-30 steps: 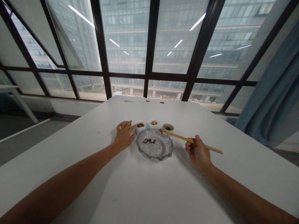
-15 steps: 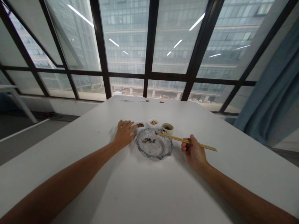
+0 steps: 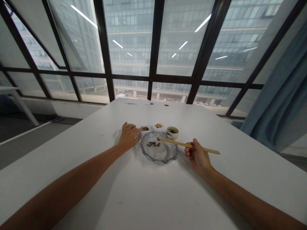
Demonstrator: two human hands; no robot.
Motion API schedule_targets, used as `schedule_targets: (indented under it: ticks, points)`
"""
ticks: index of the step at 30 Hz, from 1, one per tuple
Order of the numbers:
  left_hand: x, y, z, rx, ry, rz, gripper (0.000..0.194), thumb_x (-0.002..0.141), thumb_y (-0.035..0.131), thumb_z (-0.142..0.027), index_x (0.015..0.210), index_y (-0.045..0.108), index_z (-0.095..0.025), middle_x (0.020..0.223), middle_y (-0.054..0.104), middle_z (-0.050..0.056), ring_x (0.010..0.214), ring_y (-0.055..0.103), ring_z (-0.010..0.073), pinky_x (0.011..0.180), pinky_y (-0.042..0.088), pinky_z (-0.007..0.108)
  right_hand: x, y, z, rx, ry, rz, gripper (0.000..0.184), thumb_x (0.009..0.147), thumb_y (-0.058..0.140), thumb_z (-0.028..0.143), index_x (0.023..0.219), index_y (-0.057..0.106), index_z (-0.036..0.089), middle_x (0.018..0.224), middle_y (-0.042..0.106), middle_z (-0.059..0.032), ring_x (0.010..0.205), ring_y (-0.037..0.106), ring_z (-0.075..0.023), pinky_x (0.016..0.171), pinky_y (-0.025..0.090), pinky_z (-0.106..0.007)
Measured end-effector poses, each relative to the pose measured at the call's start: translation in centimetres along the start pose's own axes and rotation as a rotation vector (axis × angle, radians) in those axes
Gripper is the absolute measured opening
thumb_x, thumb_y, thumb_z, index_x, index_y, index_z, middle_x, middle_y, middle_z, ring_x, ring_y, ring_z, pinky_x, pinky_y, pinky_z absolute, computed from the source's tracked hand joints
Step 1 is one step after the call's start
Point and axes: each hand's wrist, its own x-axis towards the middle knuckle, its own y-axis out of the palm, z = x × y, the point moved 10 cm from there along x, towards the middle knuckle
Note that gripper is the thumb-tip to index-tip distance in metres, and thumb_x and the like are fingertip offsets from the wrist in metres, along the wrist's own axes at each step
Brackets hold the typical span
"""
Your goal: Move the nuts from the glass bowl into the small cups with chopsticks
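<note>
My right hand (image 3: pixel 198 155) is closed around a pair of wooden chopsticks (image 3: pixel 176 142). Their tips pinch a small dark piece (image 3: pixel 158 139) over a clear, scalloped glass bowl (image 3: pixel 159 158). Several dark brown pieces (image 3: pixel 153 144) lie inside that bowl, toward its left. My left hand (image 3: pixel 129 136) has its fingers spread to the left of the bowl. It rests against a small greenish cup (image 3: pixel 129 126), mostly hidden by the fingers, and its fingertips reach the rim of a white dish (image 3: pixel 145 128) of brown pieces.
Behind the glass bowl stand a white dish (image 3: pixel 158 126) with yellowish pieces and a small cream cup (image 3: pixel 172 132) with dark contents. Papers (image 3: pixel 131 101) lie at the far edge of the white table (image 3: pixel 148 198). A blue curtain (image 3: pixel 275 86) hangs at the right.
The chopstick tips have shifted slightly left and down over the glass bowl, carrying the dark piece. My left hand stays at the cup and dish.
</note>
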Motion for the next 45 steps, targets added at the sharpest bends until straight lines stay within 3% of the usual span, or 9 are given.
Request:
schedule_targets:
  ticks: [4, 7, 15, 20, 24, 27, 34, 38, 45]
  points:
    - [0.2, 0.2, 0.1, -0.022, 0.0, -0.025, 0.017, 0.092, 0.063, -0.025, 0.107, 0.07, -0.029, 0.099, 0.074, 0.004, 0.11, 0.062, 0.0275, 0.117, 0.029, 0.063, 0.1, 0.4, 0.9, -0.071, -0.082, 0.04, 0.055, 0.062, 0.086, 0.068, 0.067, 0.066, 0.017, 0.05, 0.061, -0.0019, 0.041, 0.052, -0.0113, 0.035, 0.041, -0.021]
    - [0.4, -0.1, -0.2, -0.026, -0.002, -0.045, 0.013, 0.09, 0.065, -0.025, 0.101, 0.071, -0.027, 0.095, 0.073, 0.004, 0.107, 0.062, 0.0263, 0.116, 0.031, 0.06, -0.5, 1.7, 3.2, -0.164, -0.268, 0.102, 0.058, 0.068, 0.08, 0.074, 0.071, 0.067, 0.017, 0.051, 0.063, -0.003, 0.041, 0.054, -0.0127, 0.035, 0.041, -0.022]
    - [0.6, 0.0, -0.8, -0.042, -0.005, -0.041, 0.018, 0.088, 0.066, -0.022, 0.104, 0.072, -0.026, 0.093, 0.074, 0.003, 0.105, 0.061, 0.0258, 0.113, 0.034, 0.057, -2.8, 9.6, 8.4, -0.412, -0.647, 0.299, 0.056, 0.086, 0.065, 0.073, 0.074, 0.068, 0.019, 0.054, 0.065, -0.0034, 0.041, 0.055, -0.0143, 0.038, 0.045, -0.026]
    - [0.7, 0.0, -0.8, -0.064, -0.028, -0.047, 0.021, 0.087, 0.065, -0.02, 0.106, 0.072, -0.024, 0.09, 0.074, 0.004, 0.104, 0.062, 0.0265, 0.113, 0.034, 0.055, -1.7, 13.4, 8.0, -0.521, -0.749, 0.349, 0.056, 0.091, 0.057, 0.073, 0.077, 0.067, 0.02, 0.057, 0.066, -0.0032, 0.045, 0.058, -0.015, 0.043, 0.048, -0.027]
    - [0.7, 0.0, -0.7, -0.08, -0.035, -0.044, 0.018, 0.087, 0.064, -0.02, 0.104, 0.071, -0.022, 0.09, 0.074, 0.005, 0.104, 0.062, 0.0267, 0.112, 0.035, 0.055, -0.3, 15.0, 5.9, -0.697, -0.702, 0.407, 0.056, 0.09, 0.058, 0.072, 0.074, 0.069, 0.02, 0.062, 0.069, -0.0046, 0.051, 0.062, -0.0164, 0.048, 0.049, -0.027]
    - [0.8, 0.0, -0.7, -0.073, -0.033, -0.043, 0.015, 0.089, 0.062, -0.02, 0.101, 0.071, -0.022, 0.09, 0.075, 0.005, 0.105, 0.062, 0.0269, 0.11, 0.036, 0.054, 0.1, 15.0, 5.8, -0.738, -0.67, 0.409, 0.055, 0.09, 0.06, 0.072, 0.074, 0.07, 0.02, 0.065, 0.071, -0.0058, 0.053, 0.062, -0.0164, 0.048, 0.049, -0.026]
    - [0.7, -0.3, -1.0, -0.049, -0.015, -0.059, 0.02, 0.093, 0.056, -0.021, 0.103, 0.073, -0.023, 0.092, 0.075, 0.007, 0.104, 0.062, 0.0272, 0.107, 0.037, 0.054, -1.2, 12.8, 8.9, -0.705, -0.62, 0.396, 0.063, 0.083, 0.062, 0.079, 0.068, 0.071, 0.019, 0.052, 0.064, -0.0041, 0.043, 0.054, -0.014, 0.041, 0.041, -0.025]
    - [0.6, -0.4, -1.1, -0.054, -0.002, -0.051, 0.025, 0.094, 0.054, -0.02, 0.109, 0.073, -0.023, 0.095, 0.074, 0.009, 0.104, 0.061, 0.0281, 0.105, 0.037, 0.054, -2.1, 12.1, 7.9, -0.817, -0.539, 0.528, 0.062, 0.081, 0.065, 0.079, 0.066, 0.072, 0.02, 0.051, 0.065, -0.0037, 0.043, 0.054, -0.0146, 0.04, 0.041, -0.025]
    - [0.6, -0.4, -1.2, -0.079, 0.003, -0.044, 0.027, 0.092, 0.052, -0.017, 0.108, 0.073, -0.022, 0.095, 0.074, 0.008, 0.104, 0.06, 0.0274, 0.104, 0.037, 0.052, -2.8, 11.9, 6.7, -0.919, -0.617, 0.598, 0.054, 0.093, 0.059, 0.065, 0.065, 0.071, 0.02, 0.057, 0.069, -0.0044, 0.049, 0.062, -0.0161, 0.044, 0.047, -0.024]
